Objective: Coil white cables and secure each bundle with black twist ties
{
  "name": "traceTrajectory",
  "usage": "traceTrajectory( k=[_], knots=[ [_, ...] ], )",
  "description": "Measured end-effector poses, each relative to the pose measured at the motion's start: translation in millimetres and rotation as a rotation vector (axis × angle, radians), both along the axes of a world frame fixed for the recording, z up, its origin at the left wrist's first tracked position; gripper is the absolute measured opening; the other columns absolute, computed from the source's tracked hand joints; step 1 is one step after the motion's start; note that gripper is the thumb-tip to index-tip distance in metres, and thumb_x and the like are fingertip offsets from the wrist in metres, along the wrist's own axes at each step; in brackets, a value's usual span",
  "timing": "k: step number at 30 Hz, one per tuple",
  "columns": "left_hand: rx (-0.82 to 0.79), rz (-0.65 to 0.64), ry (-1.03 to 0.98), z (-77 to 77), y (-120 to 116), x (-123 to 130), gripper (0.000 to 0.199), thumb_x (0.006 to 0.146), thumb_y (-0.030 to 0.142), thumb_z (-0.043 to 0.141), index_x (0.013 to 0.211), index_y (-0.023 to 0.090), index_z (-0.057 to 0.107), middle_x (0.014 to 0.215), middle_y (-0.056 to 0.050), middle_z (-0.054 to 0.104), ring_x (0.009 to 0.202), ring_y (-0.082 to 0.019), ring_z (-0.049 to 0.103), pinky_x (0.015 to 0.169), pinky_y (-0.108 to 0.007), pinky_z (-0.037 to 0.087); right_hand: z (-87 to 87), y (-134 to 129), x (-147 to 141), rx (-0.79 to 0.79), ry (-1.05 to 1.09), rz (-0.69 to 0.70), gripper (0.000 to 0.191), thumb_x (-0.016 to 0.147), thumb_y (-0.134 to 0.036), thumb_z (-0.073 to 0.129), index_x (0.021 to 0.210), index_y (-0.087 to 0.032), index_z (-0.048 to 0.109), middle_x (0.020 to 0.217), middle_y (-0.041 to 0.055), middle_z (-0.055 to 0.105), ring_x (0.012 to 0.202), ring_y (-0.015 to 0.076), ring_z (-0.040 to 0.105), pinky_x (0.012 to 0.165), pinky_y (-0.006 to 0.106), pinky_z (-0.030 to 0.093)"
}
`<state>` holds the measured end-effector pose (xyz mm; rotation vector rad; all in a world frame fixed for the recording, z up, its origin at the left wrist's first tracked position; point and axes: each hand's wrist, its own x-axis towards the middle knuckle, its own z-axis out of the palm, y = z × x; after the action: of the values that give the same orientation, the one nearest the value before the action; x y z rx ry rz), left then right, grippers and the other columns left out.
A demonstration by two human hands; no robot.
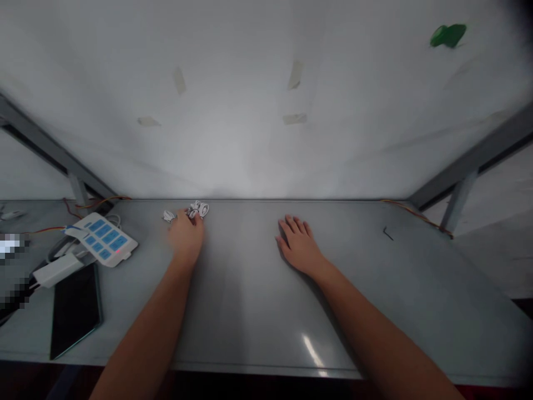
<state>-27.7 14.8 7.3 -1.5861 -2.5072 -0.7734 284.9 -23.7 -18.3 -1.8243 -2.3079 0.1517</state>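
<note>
My left hand [185, 236] rests on the grey metal tabletop [245, 289] near its far edge, fingers curled over a small bundle of white cable [199, 209]. Loops of that cable stick out on both sides of the fingers. It may be a pair of earphones, though the picture is too small to settle that. My right hand [297, 244] lies flat on the bare metal to the right, fingers slightly spread, touching nothing but the table.
At the left lie a white power strip with blue panels [102, 239], a white adapter [58, 270] and a black tablet or phone [75, 311]. A small hex key [388, 234] and thin coloured wires [416, 215] lie at the right. A taped white wall rises behind.
</note>
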Motion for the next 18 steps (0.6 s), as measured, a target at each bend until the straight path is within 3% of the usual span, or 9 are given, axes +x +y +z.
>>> traceTrajectory(
  k=[3,6,10,18],
  knots=[
    [0.066,-0.078,0.031,0.3,-0.7,1.0,0.028,0.096,0.024,0.047,0.115,0.016,0.065,0.101,-0.014,0.073,0.100,-0.031,0.069,0.085,-0.040,0.048,0.1,-0.2,0.0,0.006,0.003,0.000,0.059,0.104,-0.039,0.035,0.155,-0.012,0.045,0.166,0.0166,0.037,0.153,0.0380,0.031,0.125,0.056,0.022],
    [0.076,-0.126,0.032,-0.3,-0.7,4.2,0.024,0.093,0.025,0.055,0.111,0.014,0.065,0.104,-0.013,0.072,0.101,-0.030,0.067,0.086,-0.038,0.048,-0.1,-0.3,0.1,0.012,0.004,0.001,0.059,0.104,-0.040,0.035,0.155,-0.011,0.046,0.165,0.0166,0.037,0.153,0.0389,0.032,0.125,0.057,0.022],
    [0.083,-0.106,0.039,-4.1,1.8,5.5,0.042,0.091,0.034,0.063,0.123,0.008,0.058,0.110,-0.018,0.070,0.105,-0.035,0.065,0.088,-0.042,0.047,-0.1,-0.3,0.1,0.014,0.008,0.002,0.059,0.104,-0.039,0.035,0.155,-0.011,0.046,0.165,0.0172,0.037,0.152,0.0395,0.033,0.125,0.058,0.022],
    [0.005,-0.055,0.078,-10.5,7.8,0.2,0.038,0.095,0.037,0.053,0.122,0.015,0.067,0.110,-0.017,0.071,0.107,-0.035,0.065,0.092,-0.045,0.048,1.3,-0.5,-0.6,0.003,0.005,0.001,0.060,0.104,-0.039,0.036,0.155,-0.011,0.045,0.165,0.0169,0.038,0.153,0.0388,0.031,0.125,0.057,0.022]
  ],
)
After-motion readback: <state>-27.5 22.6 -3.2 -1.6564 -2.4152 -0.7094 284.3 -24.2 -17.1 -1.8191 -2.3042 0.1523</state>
